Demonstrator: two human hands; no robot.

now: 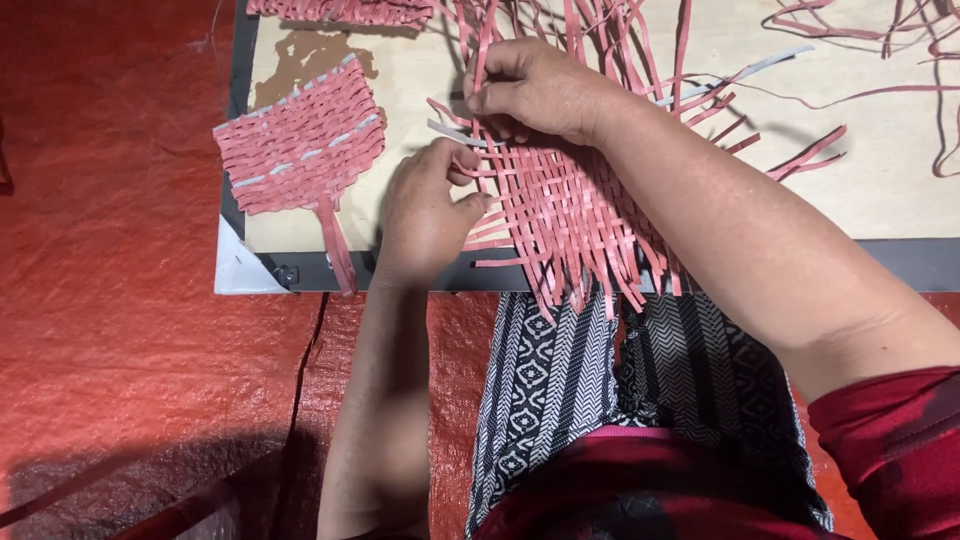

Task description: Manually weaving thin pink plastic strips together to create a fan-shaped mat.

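A half-woven mat of pink strips [570, 205] lies on a pale wooden board [900, 190], its loose ends hanging over the near edge. My left hand [425, 215] presses on the weave's left edge, thumb and fingers pinching a horizontal strip end. My right hand [535, 90] sits above it, fingers curled around upright pink strips at the weave's top. A grey-white strip [455, 135] pokes out between the two hands.
A finished woven pink piece with a handle-like tail [300, 145] lies at the board's left. Loose pink strips [860, 30] trail across the far right. The board has a dark frame [920, 265] and rests on red tarpaulin [110, 250]. My patterned black-and-white cloth [590, 390] covers my lap.
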